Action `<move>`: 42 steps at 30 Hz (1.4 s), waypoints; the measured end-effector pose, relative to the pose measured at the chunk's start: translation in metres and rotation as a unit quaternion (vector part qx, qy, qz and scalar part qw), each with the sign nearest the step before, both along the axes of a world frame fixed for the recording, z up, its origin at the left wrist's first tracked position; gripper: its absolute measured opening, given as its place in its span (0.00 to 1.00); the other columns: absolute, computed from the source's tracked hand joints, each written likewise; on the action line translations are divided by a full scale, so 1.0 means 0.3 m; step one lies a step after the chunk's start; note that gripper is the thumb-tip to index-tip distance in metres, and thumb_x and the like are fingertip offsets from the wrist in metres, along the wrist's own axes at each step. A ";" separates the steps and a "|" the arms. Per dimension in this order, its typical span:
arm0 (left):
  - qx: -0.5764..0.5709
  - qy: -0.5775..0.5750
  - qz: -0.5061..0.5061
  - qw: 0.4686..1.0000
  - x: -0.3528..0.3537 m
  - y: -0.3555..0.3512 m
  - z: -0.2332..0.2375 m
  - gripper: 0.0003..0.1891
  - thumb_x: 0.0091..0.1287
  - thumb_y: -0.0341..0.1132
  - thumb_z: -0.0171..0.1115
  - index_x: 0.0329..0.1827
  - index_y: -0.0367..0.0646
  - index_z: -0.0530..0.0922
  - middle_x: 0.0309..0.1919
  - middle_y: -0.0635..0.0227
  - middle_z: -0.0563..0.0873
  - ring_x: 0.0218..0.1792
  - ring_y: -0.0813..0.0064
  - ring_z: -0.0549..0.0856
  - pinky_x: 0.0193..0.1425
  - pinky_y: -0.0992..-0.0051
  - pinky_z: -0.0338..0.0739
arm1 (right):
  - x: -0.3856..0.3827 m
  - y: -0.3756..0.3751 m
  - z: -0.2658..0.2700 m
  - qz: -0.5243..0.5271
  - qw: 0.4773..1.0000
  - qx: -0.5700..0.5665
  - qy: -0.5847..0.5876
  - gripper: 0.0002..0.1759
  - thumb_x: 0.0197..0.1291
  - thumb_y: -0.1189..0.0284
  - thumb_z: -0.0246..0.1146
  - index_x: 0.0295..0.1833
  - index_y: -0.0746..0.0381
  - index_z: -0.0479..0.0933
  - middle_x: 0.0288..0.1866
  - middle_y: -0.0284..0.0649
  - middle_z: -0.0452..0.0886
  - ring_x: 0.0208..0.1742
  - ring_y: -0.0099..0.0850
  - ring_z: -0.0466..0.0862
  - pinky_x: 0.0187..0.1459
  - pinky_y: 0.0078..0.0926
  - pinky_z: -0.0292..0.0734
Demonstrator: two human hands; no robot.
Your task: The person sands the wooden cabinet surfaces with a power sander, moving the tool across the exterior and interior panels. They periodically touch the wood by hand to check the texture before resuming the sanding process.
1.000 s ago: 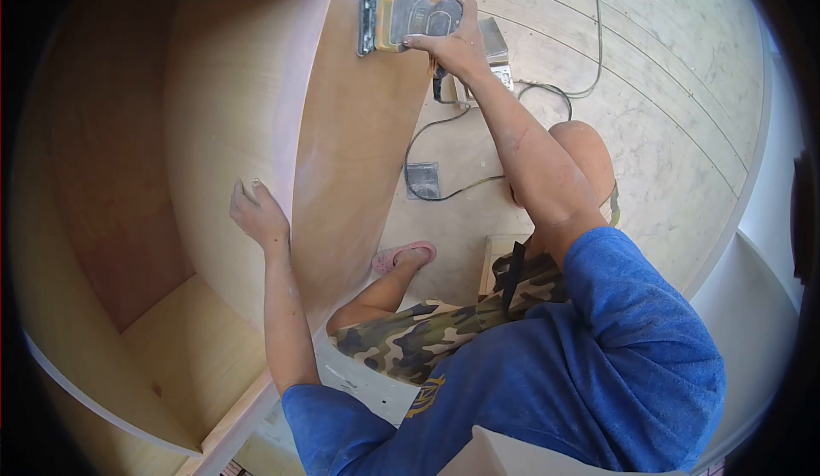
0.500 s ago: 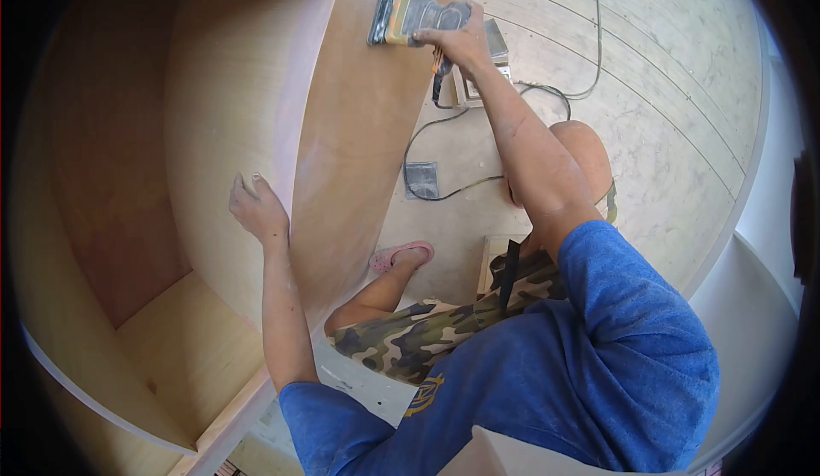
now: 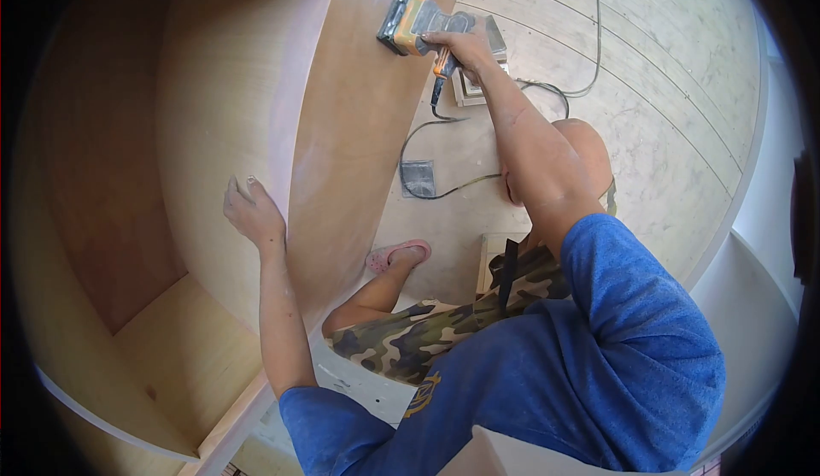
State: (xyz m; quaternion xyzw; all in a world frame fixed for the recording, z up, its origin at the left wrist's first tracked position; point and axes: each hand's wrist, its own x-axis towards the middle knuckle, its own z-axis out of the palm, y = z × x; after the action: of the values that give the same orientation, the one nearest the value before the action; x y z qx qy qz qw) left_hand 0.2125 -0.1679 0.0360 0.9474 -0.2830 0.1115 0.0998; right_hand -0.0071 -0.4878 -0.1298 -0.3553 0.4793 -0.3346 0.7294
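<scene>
My right hand (image 3: 461,49) is wrapped round an orange and grey power sander (image 3: 423,25), whose dark pad faces the brown wooden side panel (image 3: 354,91) near its far end. A black cord runs down from the tool's handle. My left hand (image 3: 254,211) rests on the pale wooden panel (image 3: 218,117) beside its pinkish edge, fingers apart and nothing in them.
The cord (image 3: 403,147) loops over the floor past a grey square pad (image 3: 418,179). Small wooden boxes lie beyond my right wrist and by my legs. My foot in a pink clog (image 3: 398,255) is near the panel's base. A white curved surface stands at right.
The sander and my right hand have moved slightly right and down along the panel, and the tool is tilted differently. My left hand has shifted very little.
</scene>
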 end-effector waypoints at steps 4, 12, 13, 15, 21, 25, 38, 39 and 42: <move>-0.008 0.002 0.003 1.000 -0.011 -0.008 0.004 0.28 0.73 0.47 0.52 0.68 0.35 0.69 0.65 0.41 0.69 0.67 0.47 0.68 0.70 0.56 0.62 | -0.013 -0.022 0.083 0.012 0.992 -0.101 0.075 0.44 0.44 0.69 0.79 0.58 0.70 0.57 0.41 0.48 0.80 0.31 0.30 0.84 0.25 0.30 0.81; -0.004 -0.008 0.002 1.000 -0.005 -0.016 0.001 0.28 0.72 0.47 0.53 0.67 0.34 0.70 0.63 0.40 0.72 0.66 0.47 0.69 0.70 0.56 0.63 | -0.015 -0.055 0.234 -0.011 0.965 -0.235 0.114 0.52 0.35 0.61 0.81 0.63 0.70 0.59 0.51 0.51 0.78 0.52 0.40 0.82 0.47 0.31 0.81; -0.002 -0.009 0.007 1.000 -0.001 -0.018 0.002 0.28 0.72 0.47 0.53 0.67 0.34 0.70 0.63 0.40 0.72 0.66 0.47 0.69 0.70 0.56 0.63 | -0.005 -0.067 0.256 -0.029 0.955 -0.276 0.106 0.49 0.39 0.61 0.79 0.62 0.70 0.59 0.50 0.52 0.78 0.51 0.40 0.82 0.47 0.32 0.81; 0.002 -0.005 0.003 1.000 0.001 -0.022 -0.003 0.28 0.72 0.47 0.53 0.67 0.33 0.70 0.64 0.40 0.71 0.66 0.46 0.69 0.70 0.56 0.63 | 0.019 -0.087 0.289 -0.056 0.968 -0.245 0.023 0.43 0.41 0.67 0.76 0.60 0.68 0.61 0.46 0.48 0.78 0.45 0.37 0.82 0.43 0.31 0.81; 0.012 -0.051 -0.028 0.998 0.054 -0.019 -0.057 0.28 0.71 0.48 0.55 0.65 0.34 0.72 0.60 0.40 0.75 0.64 0.45 0.71 0.70 0.54 0.63 | 0.010 -0.039 0.325 -0.025 0.985 -0.155 -0.074 0.31 0.48 0.72 0.69 0.55 0.67 0.62 0.39 0.42 0.76 0.33 0.29 0.81 0.32 0.26 0.80; -0.003 -0.040 -0.014 0.999 0.057 -0.035 -0.086 0.30 0.69 0.51 0.56 0.67 0.37 0.72 0.64 0.40 0.73 0.68 0.46 0.69 0.72 0.54 0.62 | 0.027 0.064 0.350 -0.038 0.975 -0.195 -0.103 0.36 0.48 0.67 0.70 0.60 0.68 0.62 0.43 0.50 0.78 0.41 0.40 0.82 0.42 0.33 0.80; -0.291 0.378 -0.128 0.869 -0.671 0.128 -0.266 0.37 0.60 0.34 0.71 0.71 0.34 0.65 0.68 0.45 0.70 0.69 0.52 0.70 0.72 0.61 0.66 | 0.074 0.464 0.225 0.118 0.961 -0.226 -0.105 0.35 0.58 0.69 0.69 0.62 0.61 0.54 0.50 0.48 0.73 0.42 0.34 0.82 0.39 0.33 0.83; -0.330 0.422 -0.130 0.834 -0.686 0.130 -0.282 0.36 0.60 0.32 0.71 0.71 0.34 0.65 0.66 0.46 0.73 0.67 0.56 0.74 0.71 0.65 0.68 | 0.073 0.491 0.208 0.128 0.972 -0.160 -0.112 0.35 0.57 0.70 0.69 0.62 0.60 0.53 0.51 0.48 0.73 0.41 0.35 0.83 0.36 0.35 0.84; -0.301 0.420 -0.146 0.844 -0.716 0.151 -0.284 0.34 0.63 0.33 0.69 0.71 0.33 0.65 0.62 0.46 0.77 0.63 0.61 0.78 0.68 0.67 0.71 | 0.093 0.558 0.226 0.134 0.981 -0.086 -0.107 0.30 0.58 0.70 0.68 0.60 0.62 0.59 0.48 0.48 0.77 0.40 0.35 0.85 0.34 0.39 0.87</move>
State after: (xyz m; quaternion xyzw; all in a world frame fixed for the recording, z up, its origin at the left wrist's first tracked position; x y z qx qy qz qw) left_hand -0.0023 -0.1227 -0.0491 0.7748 -0.3013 -0.2336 0.5043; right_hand 0.0209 -0.3205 -0.0620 -0.4395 0.3158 -0.3099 0.7817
